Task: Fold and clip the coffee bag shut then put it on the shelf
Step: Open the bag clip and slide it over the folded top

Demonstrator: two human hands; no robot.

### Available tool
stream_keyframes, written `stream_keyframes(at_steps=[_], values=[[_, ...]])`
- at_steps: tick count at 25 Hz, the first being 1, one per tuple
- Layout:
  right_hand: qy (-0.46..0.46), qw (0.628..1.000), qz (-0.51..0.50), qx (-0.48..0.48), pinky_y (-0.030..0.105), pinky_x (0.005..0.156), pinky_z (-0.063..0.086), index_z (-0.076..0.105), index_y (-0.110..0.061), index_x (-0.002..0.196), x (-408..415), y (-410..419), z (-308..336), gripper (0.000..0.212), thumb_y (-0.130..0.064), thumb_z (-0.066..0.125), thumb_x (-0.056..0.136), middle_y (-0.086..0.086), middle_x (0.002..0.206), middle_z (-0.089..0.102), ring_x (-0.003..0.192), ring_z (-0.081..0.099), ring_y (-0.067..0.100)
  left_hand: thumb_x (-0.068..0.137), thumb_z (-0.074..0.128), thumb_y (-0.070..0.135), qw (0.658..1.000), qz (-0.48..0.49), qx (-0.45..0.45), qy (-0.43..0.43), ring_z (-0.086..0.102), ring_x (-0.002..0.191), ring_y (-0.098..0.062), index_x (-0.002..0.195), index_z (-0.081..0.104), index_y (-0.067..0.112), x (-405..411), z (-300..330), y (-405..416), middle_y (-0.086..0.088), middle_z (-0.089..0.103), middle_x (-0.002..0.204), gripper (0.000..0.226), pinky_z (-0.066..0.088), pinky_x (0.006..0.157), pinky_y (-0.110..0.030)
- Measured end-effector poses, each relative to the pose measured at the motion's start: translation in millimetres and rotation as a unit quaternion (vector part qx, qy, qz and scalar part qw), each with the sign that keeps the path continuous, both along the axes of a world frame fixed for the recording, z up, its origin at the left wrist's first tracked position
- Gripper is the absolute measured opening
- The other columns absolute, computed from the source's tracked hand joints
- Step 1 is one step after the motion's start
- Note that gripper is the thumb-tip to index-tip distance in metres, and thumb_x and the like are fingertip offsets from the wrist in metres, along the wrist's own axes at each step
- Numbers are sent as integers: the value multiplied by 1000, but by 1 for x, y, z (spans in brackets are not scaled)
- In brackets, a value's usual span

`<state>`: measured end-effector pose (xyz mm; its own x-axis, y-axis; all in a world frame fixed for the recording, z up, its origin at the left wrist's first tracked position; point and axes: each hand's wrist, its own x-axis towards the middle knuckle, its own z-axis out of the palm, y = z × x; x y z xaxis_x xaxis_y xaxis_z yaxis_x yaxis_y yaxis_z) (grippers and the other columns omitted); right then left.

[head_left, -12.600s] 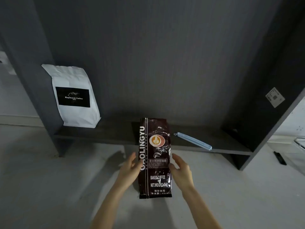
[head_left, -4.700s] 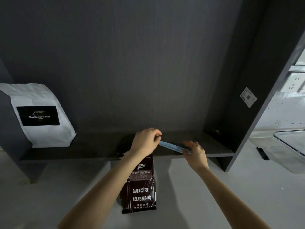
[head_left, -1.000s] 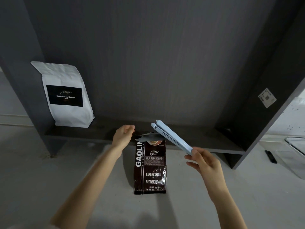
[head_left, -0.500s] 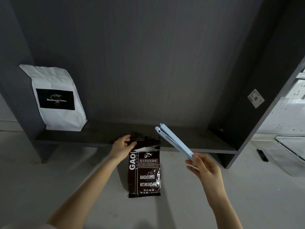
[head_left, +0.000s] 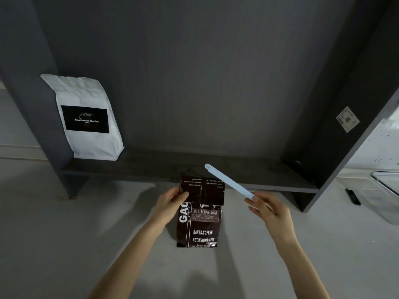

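Observation:
A dark brown coffee bag [head_left: 199,223] with white lettering stands on the pale floor in front of the shelf [head_left: 172,169]. Its top part is folded down over the front, showing the printed back. My left hand [head_left: 170,203] pinches the folded flap at its left edge. My right hand [head_left: 267,209] holds one end of a long light-blue bag clip [head_left: 227,181], which points up and to the left, its far end above the bag's top right corner. The clip's two arms lie together.
A white coffee bag [head_left: 88,117] with a black label stands at the shelf's left end. Dark side panels [head_left: 336,126] close the shelf on both sides. A clear plastic container [head_left: 386,190] and a small black object [head_left: 353,196] lie on the floor at the right.
My left hand has folded the bag's top further down over its front. The clip in my right hand has gone from slightly parted to arms together, staying near the bag's top right.

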<state>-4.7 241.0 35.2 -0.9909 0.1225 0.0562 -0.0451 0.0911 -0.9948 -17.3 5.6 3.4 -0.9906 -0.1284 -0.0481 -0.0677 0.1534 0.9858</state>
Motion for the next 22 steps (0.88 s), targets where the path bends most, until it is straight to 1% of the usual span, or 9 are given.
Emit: stream_keyframes(at_steps=[4,6,8,11,14,15,18,20,22], values=[[14,998,-13,67,36,82,55,65,-22,87,-9,-1,2,12,-13,56,84,-12,86,65,77,67,7,85,55,17,1000,2,1,-3,60,79,2,96,60,14,4,-1,-3,10,64,87,13,43,60,3],[24,993,-8,117,38,81,55,65,-20,92,-10,-3,3,12,-16,56,85,-15,85,63,75,65,5,85,55,18,1000,9,11,-1,59,83,1,95,61,16,6,-3,-6,12,64,88,11,43,61,3],[35,987,13,156,32,78,54,64,-25,89,-11,-6,5,13,-16,57,85,-16,84,63,75,65,2,85,56,18,1000,11,19,-2,60,84,0,92,61,19,8,-5,-8,13,65,89,9,43,61,3],[42,979,42,197,16,62,49,57,-41,76,-12,-11,9,28,-14,57,84,-9,83,62,77,64,6,84,57,20,1000,-4,6,-10,60,84,2,92,62,20,12,-6,-10,13,66,89,10,42,60,3],[30,977,60,205,11,57,47,56,-43,73,-15,-15,11,32,-13,57,85,-12,82,62,82,66,16,83,59,20,1000,-9,15,-7,62,78,8,86,63,27,15,-4,-10,14,67,88,9,42,62,3],[25,978,64,197,14,60,49,57,-42,73,-15,-17,10,30,-14,57,84,-13,80,63,82,67,20,82,60,19,1000,-7,24,-5,63,74,10,85,63,27,17,-4,-9,14,67,87,9,43,61,2],[0,987,67,148,42,86,54,62,-37,78,-19,-23,2,25,-14,58,84,-10,83,66,83,66,14,80,62,15,999,0,53,-2,64,68,12,83,65,23,20,-5,-7,11,68,84,9,43,58,1],[-12,991,70,112,47,93,51,64,-36,78,-20,-30,-3,24,-13,59,83,-7,85,67,84,65,11,80,63,14,998,6,70,-4,65,68,10,83,67,22,23,-6,-6,10,69,82,10,44,57,0],[-10,994,58,93,43,92,51,63,-36,78,-20,-36,-5,22,-14,60,83,-4,85,68,85,65,14,79,63,13,997,9,80,-4,65,69,9,82,68,22,23,-6,-5,12,70,80,10,45,58,-1]])
